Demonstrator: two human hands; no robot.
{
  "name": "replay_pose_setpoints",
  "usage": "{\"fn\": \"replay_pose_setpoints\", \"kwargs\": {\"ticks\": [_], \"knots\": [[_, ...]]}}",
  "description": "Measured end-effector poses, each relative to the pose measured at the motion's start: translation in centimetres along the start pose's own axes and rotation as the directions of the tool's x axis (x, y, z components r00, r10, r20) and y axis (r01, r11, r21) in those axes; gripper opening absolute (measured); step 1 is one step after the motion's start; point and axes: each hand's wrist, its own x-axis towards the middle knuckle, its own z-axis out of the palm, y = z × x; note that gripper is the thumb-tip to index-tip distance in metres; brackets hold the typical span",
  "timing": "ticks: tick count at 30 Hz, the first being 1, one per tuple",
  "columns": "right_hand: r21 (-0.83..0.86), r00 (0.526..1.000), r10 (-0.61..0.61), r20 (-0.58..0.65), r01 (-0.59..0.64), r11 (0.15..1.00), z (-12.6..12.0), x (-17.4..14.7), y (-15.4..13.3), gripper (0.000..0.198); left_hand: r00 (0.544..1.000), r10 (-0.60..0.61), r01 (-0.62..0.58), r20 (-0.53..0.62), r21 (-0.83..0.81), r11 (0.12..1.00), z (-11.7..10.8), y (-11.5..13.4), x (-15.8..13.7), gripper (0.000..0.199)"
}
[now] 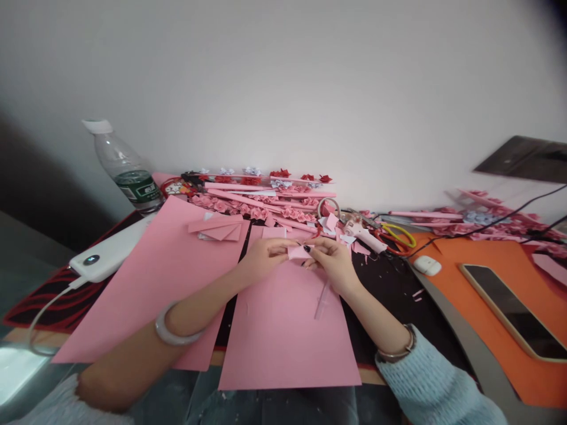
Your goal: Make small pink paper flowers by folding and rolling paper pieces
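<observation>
Left hand: fingertips pinching the left edge of a small pink paper piece, at the centre of the frame.
Right hand: thumb and fingers gripping that piece's right side.
Paper handling: light, even pressure from both sides should keep it from crumpling; edges probably need lining up before any crease is pressed.
Large pink sheet: beneath the hands, lower centre, a clear strip lying on it.
Pink slips: stacked left of centre.
Glue gun: right of centre.

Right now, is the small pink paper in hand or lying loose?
In hand: the left hand and right hand hold the small pink paper between their fingers.
</observation>
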Motion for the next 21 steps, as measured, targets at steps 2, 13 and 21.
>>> {"fn": "replay_pose_setpoints", "kwargs": {"ticks": [2, 13, 21], "knots": [[0.016, 1.000, 0.007, 0.004, -0.007, 1.000, 0.0, 0.0, 0.1, 0.022, 1.000, 0.013, -0.013, -0.010, 0.045, 0.999, -0.2, -0.3, 0.0, 0.027], [0.021, 1.000, 0.008, 0.022, -0.008, 1.000, 0.1, -0.1, -0.1, 0.023, 0.981, -0.172, 0.159, -0.087, -0.137, 0.978, 0.0, -0.2, 0.4, 0.017], [0.011, 1.000, 0.001, 0.013, -0.001, 1.000, 0.1, -0.1, -0.1, 0.024, 0.979, -0.203, 0.199, 0.018, -0.302, 0.932, -0.1, 0.4, 0.0, 0.009]]}}
